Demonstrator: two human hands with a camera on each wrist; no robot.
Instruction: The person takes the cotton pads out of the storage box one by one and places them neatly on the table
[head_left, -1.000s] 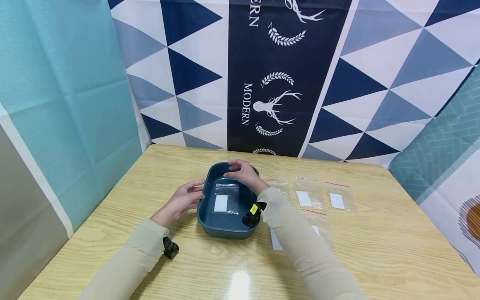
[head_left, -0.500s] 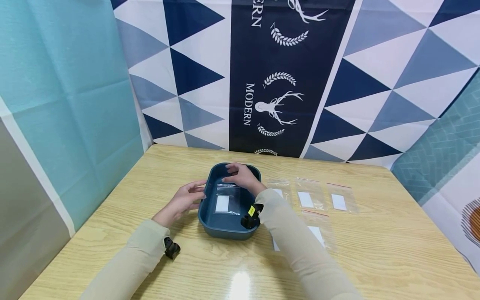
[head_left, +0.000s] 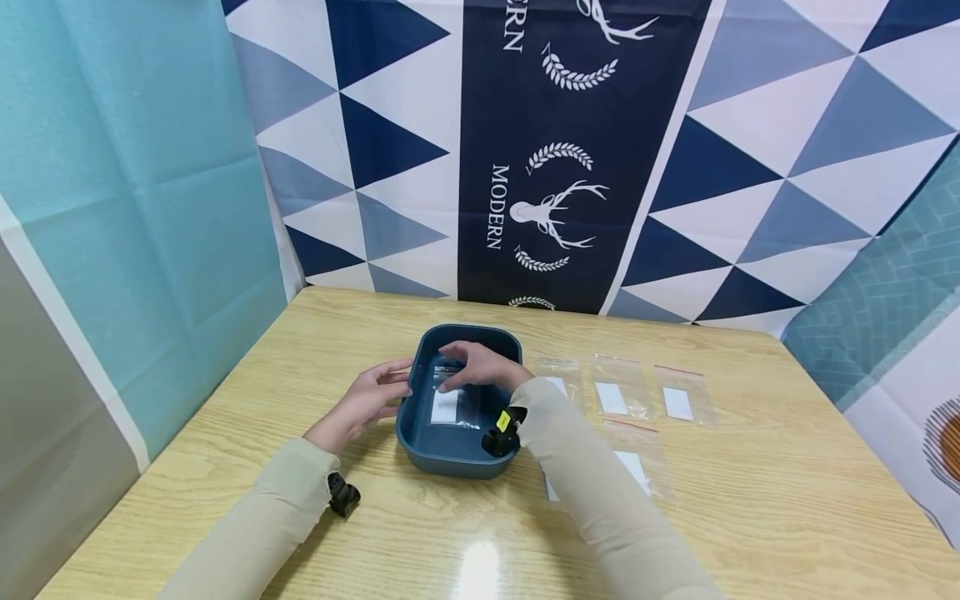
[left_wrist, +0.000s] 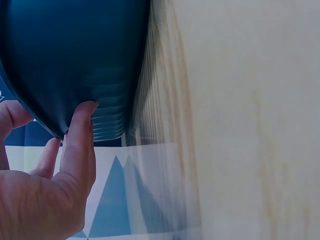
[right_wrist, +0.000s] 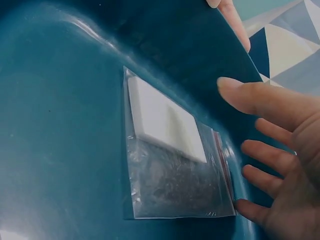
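Note:
A dark teal plastic bin [head_left: 453,467] with rounded corners stands on the wooden table. On its floor lies a clear zip bag [right_wrist: 175,185] holding a flat white block [right_wrist: 167,117]. My left hand [head_left: 366,400] is at the bin's left side; in the left wrist view its straight fingers [left_wrist: 77,140] rest against the outer wall. Inside the bin my right hand [head_left: 482,367] hovers over the bag's zip end, thumb and fingers spread with nothing between them. In the right wrist view the fingertips come right up to that end.
To the right of the bin lie several similar zip bags with white pieces, among them a far-right bag [head_left: 678,402] and a middle bag [head_left: 613,398]. My right sleeve [head_left: 592,483] partly covers the nearer bags. A patterned cloth [head_left: 555,208] hangs behind the table.
My right hand has lowered from the bin's far part toward the bag, moving nearer to me. The left hand and the bin stay put.

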